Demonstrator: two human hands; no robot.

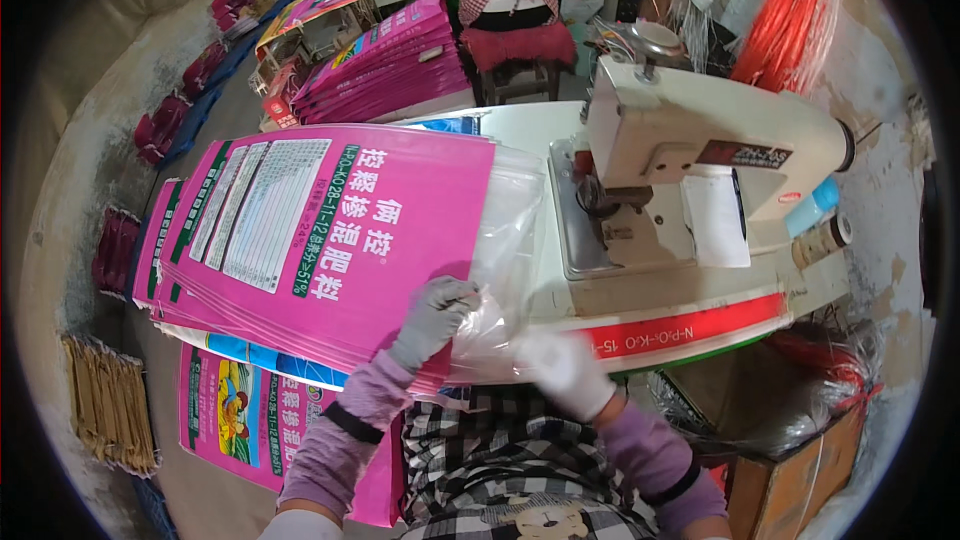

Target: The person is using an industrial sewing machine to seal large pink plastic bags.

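Left hand [433, 322] curls at the bag [345, 240] edge, right hand [567, 372] is blurry, can't tell if either's fingers are clamped. I'd keep the liner [508, 240] flat tbh.

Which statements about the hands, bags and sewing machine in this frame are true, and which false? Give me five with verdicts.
1. The left hand is at the right edge of the top pink bag. True.
2. Both hands are bare. False: both are gloved.
3. The sewing machine stands left of the pink bag. False: it stands to the right.
4. Red strands show behind the machine. True.
5. The right hand is under the needle. False: it is by the table's near edge.
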